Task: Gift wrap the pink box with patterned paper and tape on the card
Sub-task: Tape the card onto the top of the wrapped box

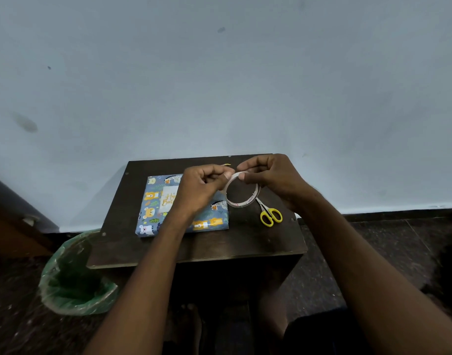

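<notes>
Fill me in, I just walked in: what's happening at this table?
A person is gift wrapping. The box lies on the table, already covered in patterned paper, with the card on top. Both hands hold the tape above it: the right hand steadies the roll while the left hand picks at its end. Scissors lie beside.

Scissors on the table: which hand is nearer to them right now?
Right. The right hand holds the tape roll just above and behind the scissors, its wrist passing right beside them. The left hand pinches the tape farther off, over the wrapped box.
</notes>
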